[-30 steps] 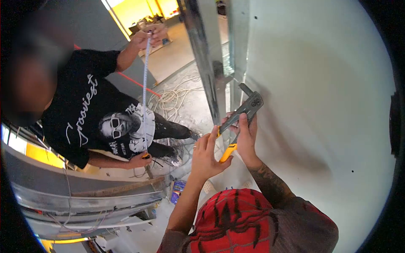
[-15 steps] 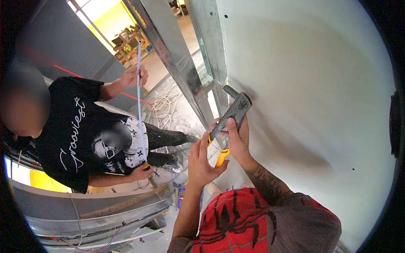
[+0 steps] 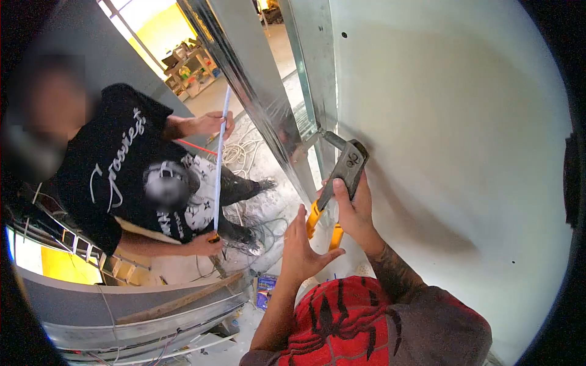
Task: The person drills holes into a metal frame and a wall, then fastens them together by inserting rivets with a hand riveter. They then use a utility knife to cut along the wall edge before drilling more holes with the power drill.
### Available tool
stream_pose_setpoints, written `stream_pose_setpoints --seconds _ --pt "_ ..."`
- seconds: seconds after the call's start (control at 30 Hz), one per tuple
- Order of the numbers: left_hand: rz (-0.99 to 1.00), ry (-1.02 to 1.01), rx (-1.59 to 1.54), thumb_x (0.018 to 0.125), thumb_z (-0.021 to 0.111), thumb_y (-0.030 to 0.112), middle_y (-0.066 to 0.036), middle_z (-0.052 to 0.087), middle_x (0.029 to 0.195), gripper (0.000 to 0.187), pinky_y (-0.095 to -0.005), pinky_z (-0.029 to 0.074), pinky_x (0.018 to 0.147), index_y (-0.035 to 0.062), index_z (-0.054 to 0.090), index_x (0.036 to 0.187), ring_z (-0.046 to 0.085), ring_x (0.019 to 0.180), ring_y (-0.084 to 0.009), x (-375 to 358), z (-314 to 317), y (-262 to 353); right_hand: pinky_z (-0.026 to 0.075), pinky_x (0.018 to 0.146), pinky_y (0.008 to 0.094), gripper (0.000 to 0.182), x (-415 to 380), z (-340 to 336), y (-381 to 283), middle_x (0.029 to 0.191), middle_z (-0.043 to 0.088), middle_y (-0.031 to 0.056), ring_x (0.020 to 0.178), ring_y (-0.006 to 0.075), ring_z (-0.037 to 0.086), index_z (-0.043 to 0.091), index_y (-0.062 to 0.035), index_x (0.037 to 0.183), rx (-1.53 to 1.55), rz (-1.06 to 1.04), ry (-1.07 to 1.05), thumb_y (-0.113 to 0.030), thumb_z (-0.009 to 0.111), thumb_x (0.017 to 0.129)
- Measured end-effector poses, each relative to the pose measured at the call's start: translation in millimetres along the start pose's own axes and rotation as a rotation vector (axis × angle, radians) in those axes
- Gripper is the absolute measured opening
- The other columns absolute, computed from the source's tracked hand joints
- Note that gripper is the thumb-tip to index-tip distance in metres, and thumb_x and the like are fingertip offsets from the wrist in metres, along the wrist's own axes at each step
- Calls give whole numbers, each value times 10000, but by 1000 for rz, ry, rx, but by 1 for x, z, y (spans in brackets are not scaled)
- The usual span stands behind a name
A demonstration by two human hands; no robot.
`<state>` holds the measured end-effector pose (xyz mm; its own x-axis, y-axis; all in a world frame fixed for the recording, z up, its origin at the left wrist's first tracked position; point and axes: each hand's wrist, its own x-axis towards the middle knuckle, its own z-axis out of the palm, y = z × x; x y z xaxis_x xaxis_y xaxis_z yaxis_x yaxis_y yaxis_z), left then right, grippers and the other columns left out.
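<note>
My right hand [image 3: 355, 210] is wrapped round the grey body of a hand riveter [image 3: 346, 171], with the thumb lying along its side. The riveter's nose points up and left, at or very near a metal stud [image 3: 312, 79] beside the white wall panel; contact is hard to judge. Its two yellow-gripped handles [image 3: 314, 219] hang spread apart. Beside them is my left hand [image 3: 303, 253], fingers stretched and thumb out, not closed round either handle.
To the left stands a co-worker in a black shirt [image 3: 122, 158], holding an extended tape measure [image 3: 220, 165]. Another metal stud [image 3: 244, 79] rises between us. Coiled cable [image 3: 241, 152] lies on the dusty floor, and metal profiles [image 3: 183, 323] lie at lower left.
My left hand has opened away from the handles, which now stand wider apart. The riveter sits slightly lower and further right in view. The co-worker's upper hand and tape have shifted right.
</note>
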<state>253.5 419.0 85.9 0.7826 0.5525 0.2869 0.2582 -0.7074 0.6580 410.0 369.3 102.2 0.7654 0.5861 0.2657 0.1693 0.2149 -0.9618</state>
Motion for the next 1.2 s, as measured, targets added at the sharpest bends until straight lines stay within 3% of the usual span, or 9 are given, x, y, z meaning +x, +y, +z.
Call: stream_pose_setpoints --seconds 0.33,0.43,0.7,0.77,0.87,0.9,0.93,1.07,1.2 --pt "-153 19 -150 552 909 329 -157 696 930 848 -351 559 736 -11 545 1239 708 822 -239 -2 -6 3 571 750 334 392 -28 17 16 994 626 107 864 214 691 465 -9 1213 306 -82 -105 -207 655 933" --pt "-180 -3 -161 621 881 261 -139 704 886 719 -313 550 722 4 573 1217 703 804 -184 -5 1 -13 561 656 306 257 -28 35 6 773 627 49 687 179 674 610 -26 907 402 316 29 -252 728 882" --pt "-110 47 -378 957 581 225 -144 640 696 232 -392 504 590 42 577 1099 669 636 -285 -13 -9 -13 544 673 280 377 -41 8 -21 801 638 62 722 160 673 585 10 1026 277 233 -63 -289 746 864" --pt "-96 101 -221 976 557 272 -143 619 673 242 -397 486 574 44 570 1055 660 625 -281 -14 -4 -25 524 654 302 311 -41 -32 -50 811 639 51 738 137 639 598 4 945 -44 343 -507 -293 683 905" --pt "-97 135 -108 985 559 326 -132 586 658 288 -394 465 566 45 530 1045 626 600 -286 -10 6 -27 495 680 282 340 -45 -34 -17 857 634 44 736 111 602 601 -7 1013 -173 382 -352 -337 630 934" --pt "-123 155 -337 982 567 304 -136 601 711 287 -390 471 581 38 513 1077 621 622 -280 -10 15 -27 511 857 331 500 -48 -18 -6 1028 651 45 960 150 617 538 4 1307 -148 265 -354 -349 600 958" --pt "-148 173 -564 979 575 282 -140 615 763 293 -387 477 595 32 496 1109 616 644 -274 -6 19 -30 478 770 297 297 -48 0 16 885 644 49 847 110 590 631 -25 1009 109 276 -245 -316 624 948" --pt "233 128 -68 865 732 205 -92 593 897 529 -282 484 701 18 464 1282 585 777 -188 -17 -11 -14 470 704 296 265 -47 30 -2 814 632 18 787 98 583 645 -29 908 441 254 -93 -292 679 920" --pt "12 -150 -375 811 771 149 -172 638 1025 632 -324 513 761 -1 439 1327 642 871 -233 -8 -12 -26 471 663 283 213 -36 39 5 785 626 6 728 105 581 639 -41 855 290 422 33 -240 699 903"
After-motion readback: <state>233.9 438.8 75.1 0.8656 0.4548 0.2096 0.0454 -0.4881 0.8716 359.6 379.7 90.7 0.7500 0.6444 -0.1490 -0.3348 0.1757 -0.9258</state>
